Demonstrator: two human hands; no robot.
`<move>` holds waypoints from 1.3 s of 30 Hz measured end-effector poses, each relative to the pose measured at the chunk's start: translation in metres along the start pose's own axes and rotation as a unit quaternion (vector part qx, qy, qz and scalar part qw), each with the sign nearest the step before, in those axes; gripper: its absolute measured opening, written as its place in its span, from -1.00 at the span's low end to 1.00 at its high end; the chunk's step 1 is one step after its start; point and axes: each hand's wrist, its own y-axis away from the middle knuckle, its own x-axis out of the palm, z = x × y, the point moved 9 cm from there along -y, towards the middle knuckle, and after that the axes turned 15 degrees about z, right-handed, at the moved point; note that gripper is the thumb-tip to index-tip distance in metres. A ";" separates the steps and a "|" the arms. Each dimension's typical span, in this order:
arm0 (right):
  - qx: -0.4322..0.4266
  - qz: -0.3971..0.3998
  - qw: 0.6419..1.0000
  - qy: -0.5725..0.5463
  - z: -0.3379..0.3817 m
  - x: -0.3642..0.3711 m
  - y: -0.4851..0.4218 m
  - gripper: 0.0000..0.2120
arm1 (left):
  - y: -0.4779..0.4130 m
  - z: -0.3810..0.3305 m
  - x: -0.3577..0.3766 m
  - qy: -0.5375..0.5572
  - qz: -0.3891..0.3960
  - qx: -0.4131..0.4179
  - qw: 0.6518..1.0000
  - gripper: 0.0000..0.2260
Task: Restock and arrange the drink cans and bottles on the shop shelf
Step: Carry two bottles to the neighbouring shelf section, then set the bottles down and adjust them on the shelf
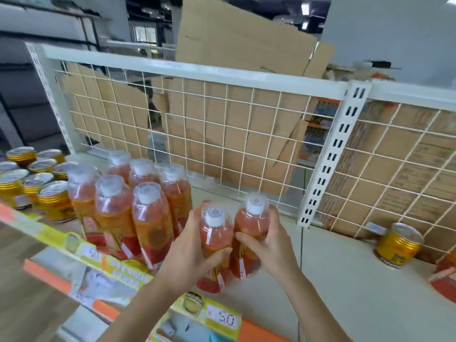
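While we face the shelf (345, 280), we take its white slotted upright (330, 156) as our marker. Left of the upright and nearer to us, our left grip (190, 250) is wrapped round one orange bottle (216, 233), fingers behind it and thumb across the front. Our right grip (271, 245) is wrapped round a second orange bottle (251, 225) in the same way. These two white-capped bottles touch side by side and lean slightly; we cannot tell whether their bases rest on the shelf. Further left of the upright stands a block of like bottles (138, 206), upright and packed close. Furthest left we see a cluster of gold cans (32, 178). Right of the upright a lone gold can (398, 245) sits close to the wire grid back (222, 134), well apart from the rest. Behind the grid is brown cardboard (234, 45). Below the upright, on the shelf's front edge, a price tag (223, 318) reads 50.
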 end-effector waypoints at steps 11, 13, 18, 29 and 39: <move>-0.041 0.037 0.995 -0.088 0.029 0.064 -0.053 -0.37 | 0.031 0.007 -0.041 -0.105 -0.107 0.070 0.986 -0.18; -0.032 0.053 0.993 -0.099 0.027 0.066 -0.049 -0.30 | 0.032 0.007 -0.041 -0.109 -0.110 0.098 0.983 -0.18; -0.006 0.079 0.997 -0.002 0.024 0.057 -0.027 -0.38 | 0.033 0.000 -0.040 -0.169 -0.119 0.124 0.970 -0.30; 0.079 -0.039 0.958 0.274 -0.004 -0.032 0.108 -0.45 | 0.034 -0.058 0.005 -0.240 -0.043 0.202 0.949 -0.57; 0.180 -0.174 0.918 0.309 -0.039 -0.156 0.299 -0.33 | 0.022 -0.112 0.105 -0.261 0.104 0.167 0.945 -0.56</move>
